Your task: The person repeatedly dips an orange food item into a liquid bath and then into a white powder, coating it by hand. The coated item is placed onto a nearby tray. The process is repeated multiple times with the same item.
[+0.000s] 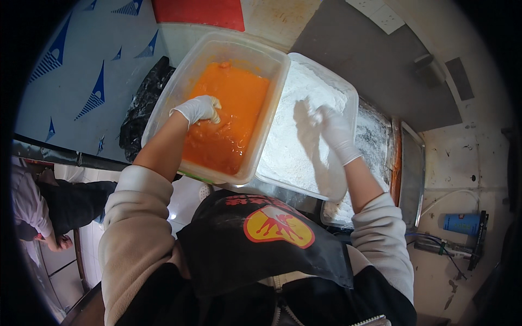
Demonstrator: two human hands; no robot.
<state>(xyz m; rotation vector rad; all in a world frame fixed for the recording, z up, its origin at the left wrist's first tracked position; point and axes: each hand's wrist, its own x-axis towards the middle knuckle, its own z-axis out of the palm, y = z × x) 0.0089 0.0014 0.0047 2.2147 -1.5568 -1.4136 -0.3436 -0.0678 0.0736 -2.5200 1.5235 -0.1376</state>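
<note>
A pale plastic tub (271, 126) holds orange liquid (240, 98) with submerged pieces that look like meat. My left hand (206, 109), in a white glove, dips its fingertips into the liquid; whether it grips a piece is hidden. Right beside that tub is a clear plastic bin (352, 106) of white powder (285, 134), which looks like flour. Above the powder is my right hand (331, 126), also gloved and blurred by motion; its fingers are curled and powdery, and I cannot tell whether they hold anything.
A black plastic bag (142, 110) lies left of the tub. Right of the bin are a flour-dusted dark surface (369, 140) and a metal-edged panel (412, 175). Another person (65, 199) stands at the lower left. A blue cup (461, 224) is at the right.
</note>
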